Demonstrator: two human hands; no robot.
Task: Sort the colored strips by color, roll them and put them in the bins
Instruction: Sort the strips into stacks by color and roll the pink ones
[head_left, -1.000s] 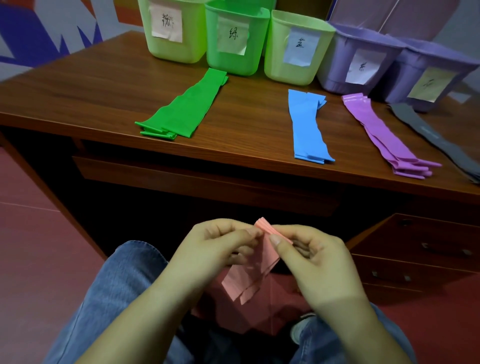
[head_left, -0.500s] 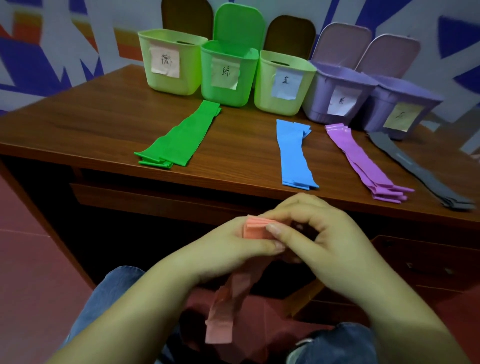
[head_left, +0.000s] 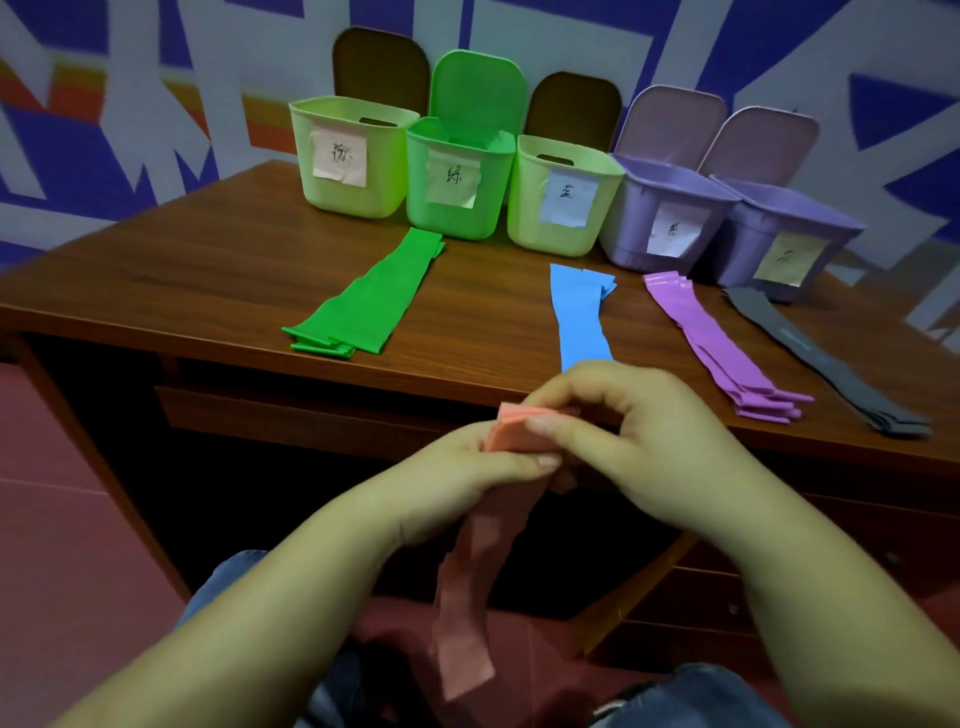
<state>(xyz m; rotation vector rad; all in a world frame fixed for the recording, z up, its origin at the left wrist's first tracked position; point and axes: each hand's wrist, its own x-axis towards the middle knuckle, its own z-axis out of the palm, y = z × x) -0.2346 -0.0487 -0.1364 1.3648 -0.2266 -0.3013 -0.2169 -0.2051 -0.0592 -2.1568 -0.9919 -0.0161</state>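
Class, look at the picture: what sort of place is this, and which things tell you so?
Probably an indoor sorting-task workstation, maybe an office or classroom: a wooden desk with drawers, a row of labelled bins, and a wall painted in blue and white shapes.

The setting reads as an office or activity room arranged as a sorting station. A brown wood-grain surface (head_left: 208, 270) with a shallow drawer (head_left: 291, 415) lies beyond the fingers (head_left: 540, 423); a drawer pedestal (head_left: 857, 545) stands below and to their right. Five lidded plastic bins (head_left: 563, 202), each bearing a handwritten paper label (head_left: 340, 158), line the far edge. The wall (head_left: 104, 104) behind carries a blue, white and orange geometric mural. The floor (head_left: 62, 545) is dull red.
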